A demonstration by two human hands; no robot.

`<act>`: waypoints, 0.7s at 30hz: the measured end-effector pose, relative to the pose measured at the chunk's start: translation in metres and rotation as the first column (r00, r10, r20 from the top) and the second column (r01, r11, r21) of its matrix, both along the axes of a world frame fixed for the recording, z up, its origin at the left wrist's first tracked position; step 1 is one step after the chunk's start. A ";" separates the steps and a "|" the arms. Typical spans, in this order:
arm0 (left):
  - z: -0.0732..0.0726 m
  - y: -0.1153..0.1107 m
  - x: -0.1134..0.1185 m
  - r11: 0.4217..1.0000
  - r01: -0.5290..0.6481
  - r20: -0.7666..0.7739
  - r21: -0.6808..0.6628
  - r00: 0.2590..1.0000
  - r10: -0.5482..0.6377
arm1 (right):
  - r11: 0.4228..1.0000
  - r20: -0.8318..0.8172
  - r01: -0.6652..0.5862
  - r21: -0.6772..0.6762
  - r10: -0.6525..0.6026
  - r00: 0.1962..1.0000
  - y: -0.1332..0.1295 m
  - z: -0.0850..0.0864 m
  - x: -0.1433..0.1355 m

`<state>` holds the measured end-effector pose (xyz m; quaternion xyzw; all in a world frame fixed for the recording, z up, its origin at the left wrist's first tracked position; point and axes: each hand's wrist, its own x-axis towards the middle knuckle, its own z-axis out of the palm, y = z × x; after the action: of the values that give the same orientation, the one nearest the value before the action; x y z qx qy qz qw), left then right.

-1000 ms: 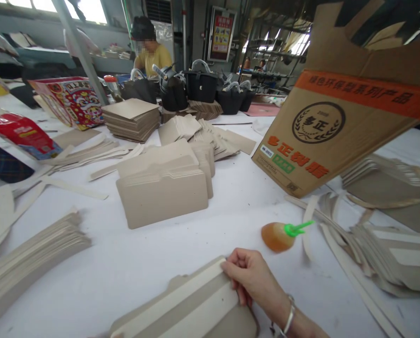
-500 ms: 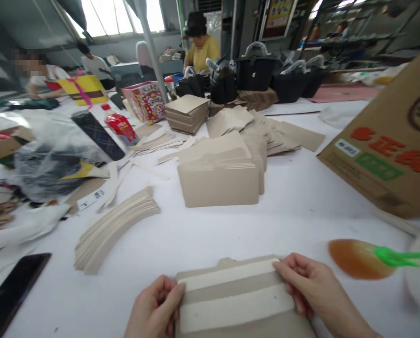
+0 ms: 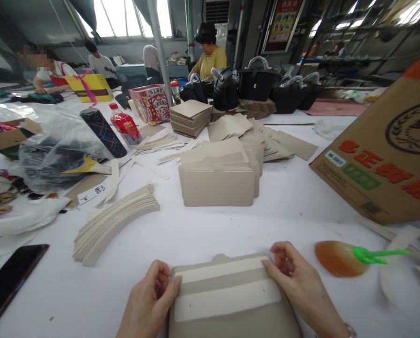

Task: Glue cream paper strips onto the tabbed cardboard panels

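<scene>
A grey-beige cardboard panel (image 3: pixel 238 321) with rounded corners and a small tab at its top edge lies in front of me. Across it run two pale strips: an upper strip (image 3: pixel 224 271) along the top edge and a lower strip (image 3: pixel 227 300) beneath. My left hand (image 3: pixel 150 298) is at the panel's left edge, thumb on the upper strip's left end and fingers curled by the corner. At the other end, my right hand (image 3: pixel 294 281) has its thumb on the same strip, with curled fingers at the panel's right corner.
Ahead stands a stack of cut panels (image 3: pixel 217 185). A fanned pile of strips (image 3: pixel 114 223) lies left, near a phone (image 3: pixel 14 286). To the right are an orange-brown glue bag (image 3: pixel 340 258) with a green tip and a large paper sack (image 3: pixel 382 159). Black handbags (image 3: pixel 255 84) stand farther back.
The camera view has shifted slightly, showing more of the panel. My right hand's fingers have lifted and loosened a little at the corner; both thumbs remain at the upper strip's ends.
</scene>
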<state>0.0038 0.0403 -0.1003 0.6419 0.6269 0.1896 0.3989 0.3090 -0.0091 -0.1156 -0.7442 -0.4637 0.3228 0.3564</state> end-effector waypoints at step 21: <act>0.017 0.009 -0.009 0.693 0.422 -0.316 0.584 0.905 -0.286 | 0.984 0.012 -0.055 0.171 0.054 0.998 0.056 0.045 0.018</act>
<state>-0.0057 0.0489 -0.0829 0.8633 0.4245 0.2454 0.1198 0.3271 0.0472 -0.0711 -0.6991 -0.5112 0.2885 0.4084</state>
